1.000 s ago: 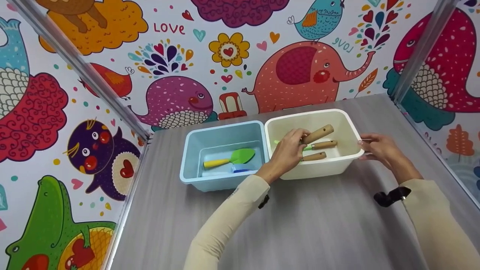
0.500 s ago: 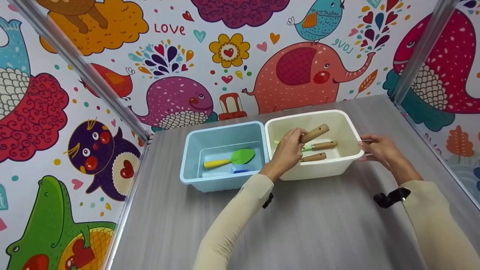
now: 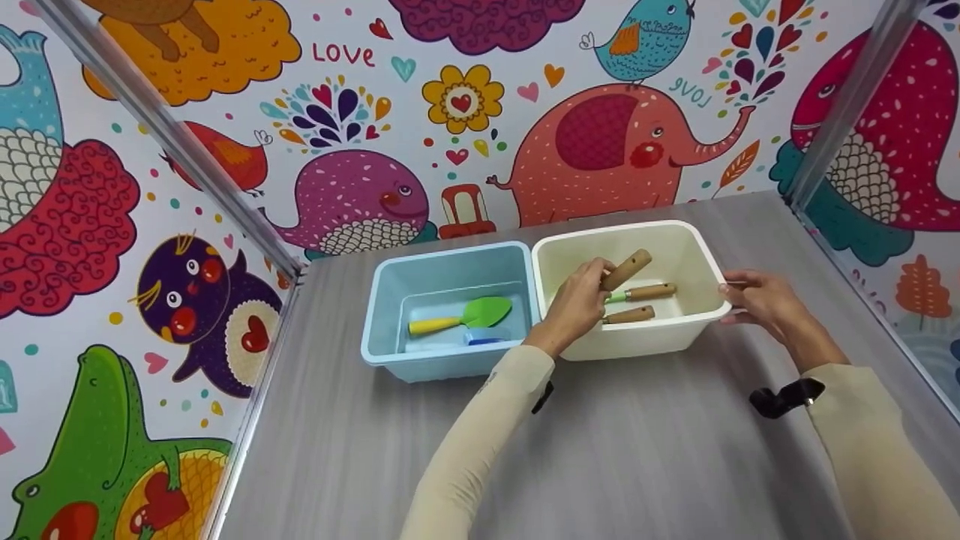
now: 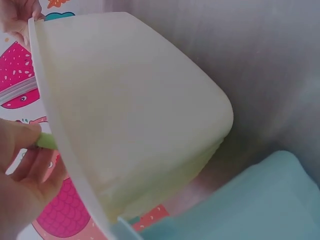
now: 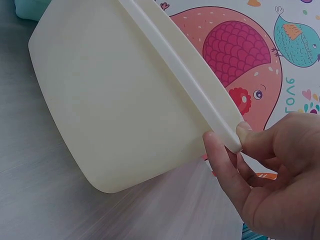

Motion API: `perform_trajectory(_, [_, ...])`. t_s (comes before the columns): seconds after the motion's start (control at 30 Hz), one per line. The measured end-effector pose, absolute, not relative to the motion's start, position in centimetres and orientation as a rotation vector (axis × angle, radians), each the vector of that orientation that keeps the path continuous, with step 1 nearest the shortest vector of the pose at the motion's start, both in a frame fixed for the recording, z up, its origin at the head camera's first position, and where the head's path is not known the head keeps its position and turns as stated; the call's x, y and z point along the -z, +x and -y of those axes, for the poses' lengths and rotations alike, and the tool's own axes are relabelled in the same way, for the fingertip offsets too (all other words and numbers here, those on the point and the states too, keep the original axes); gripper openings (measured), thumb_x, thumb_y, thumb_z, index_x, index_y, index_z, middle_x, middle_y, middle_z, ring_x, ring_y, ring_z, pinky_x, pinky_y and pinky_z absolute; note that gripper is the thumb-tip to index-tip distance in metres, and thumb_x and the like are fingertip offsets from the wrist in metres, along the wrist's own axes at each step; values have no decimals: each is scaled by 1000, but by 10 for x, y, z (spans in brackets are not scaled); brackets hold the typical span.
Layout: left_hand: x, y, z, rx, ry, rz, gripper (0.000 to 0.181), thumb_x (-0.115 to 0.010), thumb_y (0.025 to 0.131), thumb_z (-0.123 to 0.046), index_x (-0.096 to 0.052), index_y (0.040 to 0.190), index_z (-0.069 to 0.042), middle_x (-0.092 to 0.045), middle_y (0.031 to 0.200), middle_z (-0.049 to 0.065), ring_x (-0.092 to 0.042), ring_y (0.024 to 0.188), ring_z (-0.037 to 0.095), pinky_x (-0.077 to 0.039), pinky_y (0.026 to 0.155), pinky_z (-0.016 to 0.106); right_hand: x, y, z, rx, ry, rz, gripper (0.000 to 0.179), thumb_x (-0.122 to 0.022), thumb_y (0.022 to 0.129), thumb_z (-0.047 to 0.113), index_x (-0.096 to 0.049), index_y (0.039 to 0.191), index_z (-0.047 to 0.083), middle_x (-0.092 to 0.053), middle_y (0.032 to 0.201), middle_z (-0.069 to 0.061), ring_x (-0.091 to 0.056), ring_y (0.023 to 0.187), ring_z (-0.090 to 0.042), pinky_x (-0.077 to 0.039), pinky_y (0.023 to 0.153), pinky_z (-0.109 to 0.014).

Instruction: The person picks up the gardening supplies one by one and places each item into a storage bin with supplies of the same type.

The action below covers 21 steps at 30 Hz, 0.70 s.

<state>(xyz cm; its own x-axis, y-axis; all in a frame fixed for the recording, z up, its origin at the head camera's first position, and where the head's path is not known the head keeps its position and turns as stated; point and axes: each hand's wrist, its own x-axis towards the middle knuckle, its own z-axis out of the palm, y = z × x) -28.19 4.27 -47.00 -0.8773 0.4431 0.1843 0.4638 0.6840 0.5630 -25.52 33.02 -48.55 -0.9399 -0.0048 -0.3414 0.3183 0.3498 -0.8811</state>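
Observation:
My left hand [image 3: 576, 306] is over the left part of a cream tub [image 3: 637, 342], gripping a garden tool with a wooden handle [image 3: 628, 270]. The handle slants up to the right; a bit of green shaft [image 4: 46, 141] shows at my fingers in the left wrist view, and the tool's head is hidden. Below it in the tub lie two more wooden-handled tools, one with a green shaft [image 3: 618, 296], the other showing just its handle [image 3: 631, 315]. My right hand [image 3: 766, 301] pinches the tub's right rim, thumb [image 5: 243, 134] at the edge and fingers underneath.
A light blue tub [image 3: 442, 367] stands against the cream one's left side. Inside are a green trowel [image 3: 486, 311] with a yellow handle and a blue piece [image 3: 486, 337]. Printed wall panels [image 3: 465, 180] enclose the grey table [image 3: 630, 450] at the back and sides.
The held tool's handle has swung steeper, its free end shifting left. The left forearm has moved somewhat to the right. My right hand keeps its pinch on the rim.

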Motion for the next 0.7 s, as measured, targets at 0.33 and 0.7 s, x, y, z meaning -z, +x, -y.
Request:
perform_trajectory(0.33, [478, -288, -44, 821, -806, 2958, 36, -65, 93, 1, -58, 126, -12, -67, 117, 5, -65, 108, 14, -52, 95, 25, 488, -254, -329, 1660, 280, -2334, 60, -52, 104, 19, -28, 152, -9, -36, 150, -32, -62, 81, 3, -60, 77, -24])
perform_trajectory(0.7, [486, -293, -39, 832, -802, 3044, 41, -64, 93, 1, -56, 132, -13, -67, 118, 5, -63, 106, 14, -52, 95, 27, 486, -256, -331, 1629, 303, -2316, 62, -51, 105, 21, -26, 154, -6, -35, 151, -31, -61, 83, 2, -60, 79, -24])
